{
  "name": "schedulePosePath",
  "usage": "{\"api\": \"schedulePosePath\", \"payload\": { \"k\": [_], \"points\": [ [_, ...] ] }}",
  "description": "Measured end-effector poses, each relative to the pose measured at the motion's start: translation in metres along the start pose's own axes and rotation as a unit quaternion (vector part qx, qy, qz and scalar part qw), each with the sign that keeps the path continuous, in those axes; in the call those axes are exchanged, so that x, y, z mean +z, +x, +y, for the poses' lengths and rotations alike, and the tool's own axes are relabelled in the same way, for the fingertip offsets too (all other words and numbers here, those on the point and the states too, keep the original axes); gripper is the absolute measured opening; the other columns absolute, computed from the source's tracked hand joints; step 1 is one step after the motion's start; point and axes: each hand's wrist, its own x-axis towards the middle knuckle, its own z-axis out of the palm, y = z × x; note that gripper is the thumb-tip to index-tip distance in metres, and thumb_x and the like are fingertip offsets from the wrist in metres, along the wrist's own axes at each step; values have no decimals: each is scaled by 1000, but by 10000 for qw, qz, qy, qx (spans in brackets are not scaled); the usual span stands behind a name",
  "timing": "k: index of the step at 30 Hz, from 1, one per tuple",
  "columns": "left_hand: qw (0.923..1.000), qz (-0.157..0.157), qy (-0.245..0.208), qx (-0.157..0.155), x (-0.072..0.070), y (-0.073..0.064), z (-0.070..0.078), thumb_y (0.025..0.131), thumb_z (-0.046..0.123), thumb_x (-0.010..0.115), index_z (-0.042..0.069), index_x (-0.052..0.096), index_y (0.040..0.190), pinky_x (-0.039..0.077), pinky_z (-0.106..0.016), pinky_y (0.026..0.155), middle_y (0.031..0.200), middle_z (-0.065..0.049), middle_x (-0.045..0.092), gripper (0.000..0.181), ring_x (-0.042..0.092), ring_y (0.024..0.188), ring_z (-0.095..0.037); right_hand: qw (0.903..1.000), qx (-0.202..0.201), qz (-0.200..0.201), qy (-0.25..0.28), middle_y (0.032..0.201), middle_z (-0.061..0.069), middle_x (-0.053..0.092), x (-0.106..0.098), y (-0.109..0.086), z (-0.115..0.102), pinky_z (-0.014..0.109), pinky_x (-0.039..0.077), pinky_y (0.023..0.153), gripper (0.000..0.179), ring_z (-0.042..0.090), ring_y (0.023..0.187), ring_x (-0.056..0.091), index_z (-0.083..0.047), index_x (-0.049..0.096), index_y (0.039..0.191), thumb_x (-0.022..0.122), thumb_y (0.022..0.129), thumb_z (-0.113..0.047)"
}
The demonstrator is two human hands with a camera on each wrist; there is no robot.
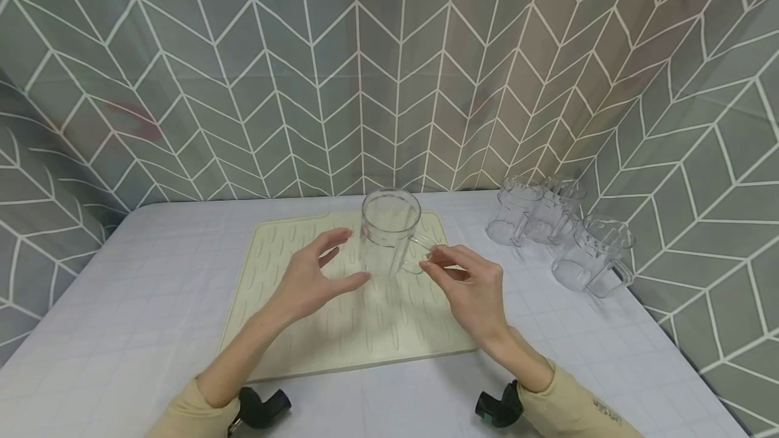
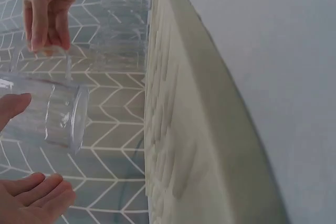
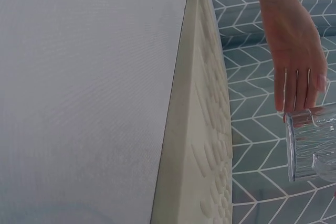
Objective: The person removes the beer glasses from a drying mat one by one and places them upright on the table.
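A clear mug [image 1: 383, 249] is held above the pale mat [image 1: 316, 336], and the left wrist view shows a gap between the mug [image 2: 52, 111] and the mat's surface. My right hand [image 1: 471, 289] pinches the mug's handle between thumb and fingers. On the mug's other side is my left hand [image 1: 310, 279], thumb and fingers spread in a C beside the wall. In the right wrist view the left hand's [image 3: 294, 51] fingers are straight, their tips right at the mug's edge [image 3: 291, 145].
Several more clear mugs [image 1: 593, 255] are grouped at the table's back right, beside the patterned curtain [image 1: 700, 222]. The white-clothed table [image 1: 122, 303] extends around the mat. Black wrist devices [image 1: 264, 407] sit at both sleeves.
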Motion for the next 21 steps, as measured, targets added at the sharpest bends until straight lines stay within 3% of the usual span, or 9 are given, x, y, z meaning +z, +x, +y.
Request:
{"api": "schedulePosePath", "payload": {
  "k": [9,16,21],
  "points": [
    [9994,-64,242,-236,-17,4,-16,80,33,84,7,44,147,43,-41,113,148,-13,52,82,49,138,-31,9999,-21,14,-100,86,11,74,0,0,1,21,61,70,19,10,80,72,5,75,95,81,77,6],
    [9968,60,624,-504,-31,8,-34,83,31,81,2,43,147,44,-41,113,147,-18,51,80,47,138,-35,9994,-276,134,-145,85,9,75,0,0,4,20,60,69,19,21,76,73,0,76,94,81,77,6],
    [9952,149,624,-739,-48,10,-45,86,31,78,-2,42,146,40,-43,116,146,-22,49,77,44,139,-38,9996,-162,59,-210,84,11,74,0,0,5,19,60,70,18,16,78,73,2,76,94,81,77,6]
  ]
}}
